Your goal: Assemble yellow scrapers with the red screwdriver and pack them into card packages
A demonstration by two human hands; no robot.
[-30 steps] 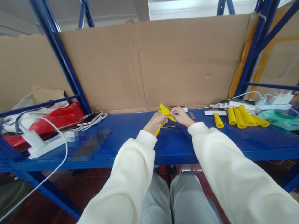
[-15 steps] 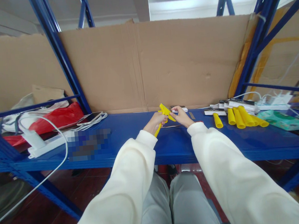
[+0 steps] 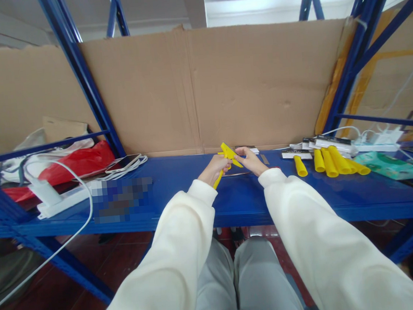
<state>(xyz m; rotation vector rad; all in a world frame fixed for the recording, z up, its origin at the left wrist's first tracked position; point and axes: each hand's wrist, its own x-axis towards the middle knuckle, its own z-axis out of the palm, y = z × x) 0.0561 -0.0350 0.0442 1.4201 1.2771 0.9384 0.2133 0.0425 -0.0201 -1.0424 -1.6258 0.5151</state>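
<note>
A yellow tool [image 3: 229, 151] with a broad head and a handle is held over the middle of the blue shelf top [image 3: 180, 186]. My left hand [image 3: 215, 168] is closed around it, and its handle end shows below the fingers. On its right side, my right hand [image 3: 249, 160] pinches the tool near the head, fingers bent together. A thin metallic item [image 3: 235, 174] lies on the shelf below the hands, partly hidden. Just behind my right hand is a small white-and-dark box [image 3: 252, 150].
Several yellow tubes [image 3: 329, 162] lie at the right beside small boxes [image 3: 332, 144] and a green packet [image 3: 390, 165]. A power strip [image 3: 66, 201], a red bag [image 3: 79, 163] and a phone [image 3: 124, 163] sit at the left. Cardboard [image 3: 258, 83] stands behind.
Both hands keep their hold on the yellow tool, almost unmoved. The view has shifted very slightly.
</note>
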